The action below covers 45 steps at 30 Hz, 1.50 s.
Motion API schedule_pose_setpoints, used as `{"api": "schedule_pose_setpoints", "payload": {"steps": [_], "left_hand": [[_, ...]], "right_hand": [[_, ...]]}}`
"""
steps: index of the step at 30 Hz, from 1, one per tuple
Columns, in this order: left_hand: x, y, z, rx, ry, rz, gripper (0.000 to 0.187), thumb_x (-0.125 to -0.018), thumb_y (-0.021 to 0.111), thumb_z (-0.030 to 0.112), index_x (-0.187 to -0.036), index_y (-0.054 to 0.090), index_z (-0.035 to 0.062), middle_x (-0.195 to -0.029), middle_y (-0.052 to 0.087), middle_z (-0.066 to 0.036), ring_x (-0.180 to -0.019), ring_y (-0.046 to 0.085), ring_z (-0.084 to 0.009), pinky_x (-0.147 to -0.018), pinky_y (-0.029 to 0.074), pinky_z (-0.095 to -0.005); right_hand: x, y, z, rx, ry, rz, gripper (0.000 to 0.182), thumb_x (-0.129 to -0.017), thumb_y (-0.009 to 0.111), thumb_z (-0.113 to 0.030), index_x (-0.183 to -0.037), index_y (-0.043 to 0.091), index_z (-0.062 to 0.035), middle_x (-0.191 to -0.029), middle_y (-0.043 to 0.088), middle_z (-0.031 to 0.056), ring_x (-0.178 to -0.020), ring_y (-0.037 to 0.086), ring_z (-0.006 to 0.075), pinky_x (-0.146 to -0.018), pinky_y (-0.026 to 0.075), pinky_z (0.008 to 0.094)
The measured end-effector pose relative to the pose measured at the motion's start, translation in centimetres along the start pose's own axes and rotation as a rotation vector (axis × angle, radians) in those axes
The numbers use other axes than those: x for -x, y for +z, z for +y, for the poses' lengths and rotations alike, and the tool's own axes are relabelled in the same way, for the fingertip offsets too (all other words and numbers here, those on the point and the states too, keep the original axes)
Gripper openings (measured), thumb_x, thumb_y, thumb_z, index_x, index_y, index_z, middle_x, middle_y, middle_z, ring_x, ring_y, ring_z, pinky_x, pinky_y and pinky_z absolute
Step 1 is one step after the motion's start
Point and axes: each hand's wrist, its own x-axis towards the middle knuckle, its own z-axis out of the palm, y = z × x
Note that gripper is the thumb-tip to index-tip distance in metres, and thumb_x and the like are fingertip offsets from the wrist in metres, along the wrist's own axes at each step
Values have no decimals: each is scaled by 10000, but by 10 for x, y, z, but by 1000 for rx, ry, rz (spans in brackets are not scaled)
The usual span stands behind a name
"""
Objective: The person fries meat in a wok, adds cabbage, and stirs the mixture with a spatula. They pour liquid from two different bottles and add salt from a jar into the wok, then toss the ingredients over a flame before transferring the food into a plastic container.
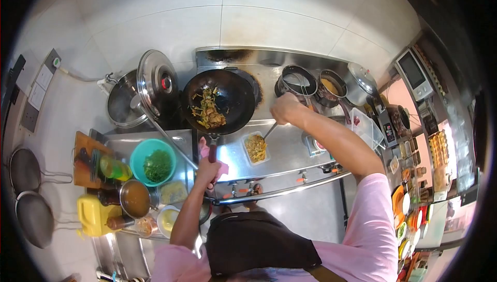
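A dark wok (235,111) with fried food (209,111) lying in its left part is tilted over the steel stove. My left hand (208,171) is wrapped round the brown wok handle (213,152), and a pink cloth (223,169) is bunched there. To the right of the handle stands a clear square container (247,158) with fried food (256,148) in it. My right hand (286,109) is closed on a thin metal-handled cooking utensil (271,129). That utensil slants down to the container's edge; its head cannot be made out.
Two saucepans (331,100) (283,86) and a lidded pot (361,82) line the back right. Leftward are a steaming pot (119,111), its leaning lid (152,72), a teal bowl (135,164) of greens and a yellow jug (93,214). Stove knobs (305,178) run along the front.
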Motion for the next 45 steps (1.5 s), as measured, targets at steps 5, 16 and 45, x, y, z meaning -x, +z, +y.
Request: {"api": "schedule_pose_setpoints", "payload": {"steps": [5,16,45], "left_hand": [[4,1,4,24,-6,-5,107,-803,581,103,-757,580,7,-519,532,-51,-365,495,-158,-339,351,-309],[-2,-4,-2,-26,34,-8,132,-797,596,130,-723,590,21,-522,551,-63,-369,515,-175,-340,352,-324],[-5,-17,1,67,-55,-84,72,-795,614,67,-837,557,51,-565,530,-20,-395,487,-124,-350,383,-284]], "right_hand": [[-27,-15,-30,43,10,-61,258,-851,662,-204,-1072,762,-116,-1081,740,58,-934,724,272,-682,575,432],[61,19,-39,-83,167,97,192,-861,629,-174,-969,777,-114,-1002,748,95,-896,730,259,-678,567,389],[138,274,-253,-1100,519,487,478,-881,578,-133,-1351,505,-93,-883,676,197,-745,668,401,-663,541,506]]}}
